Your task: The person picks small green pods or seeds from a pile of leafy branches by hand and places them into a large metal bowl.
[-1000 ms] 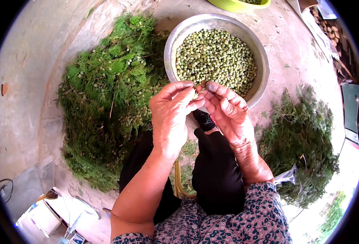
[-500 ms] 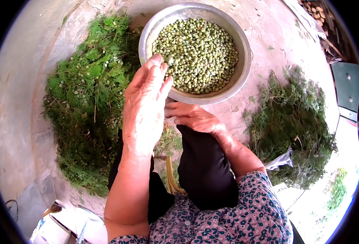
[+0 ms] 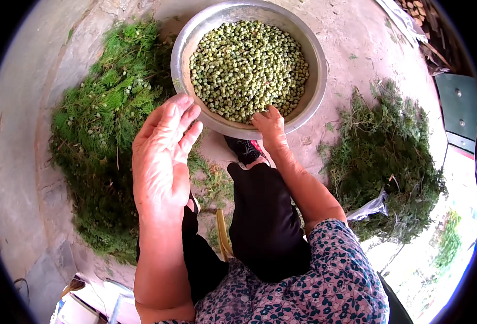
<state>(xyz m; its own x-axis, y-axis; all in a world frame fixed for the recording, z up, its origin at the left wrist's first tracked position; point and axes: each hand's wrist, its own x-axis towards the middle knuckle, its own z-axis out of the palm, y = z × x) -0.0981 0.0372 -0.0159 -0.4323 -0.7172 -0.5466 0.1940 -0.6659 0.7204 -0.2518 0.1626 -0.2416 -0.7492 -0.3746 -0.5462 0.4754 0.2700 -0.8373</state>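
Green cones [image 3: 249, 65] lie in 1 metal basin [image 3: 177, 59]; R hand [image 3: 271, 123] at its near edge, grip unclear; L hand [image 3: 164, 141] apart, fingers uncurled. 2 sprig piles [image 3: 100, 135] [image 3: 381, 151] flank on pale flr [image 3: 352, 43].

Bright, daylit, and bowed toward a black rim.
Burned out to white beyond the lower right edge of the floor [image 3: 352, 32]; pale with highlights on the left hand [image 3: 161, 154]; deeply shadowed low in the large green heap [image 3: 103, 146]; crisp centrally, softer toward the floor's left edge.

right hand [image 3: 269, 128]: near knee [image 3: 246, 181] → basin [image 3: 320, 65] | left hand [image 3: 160, 143]: drawn back
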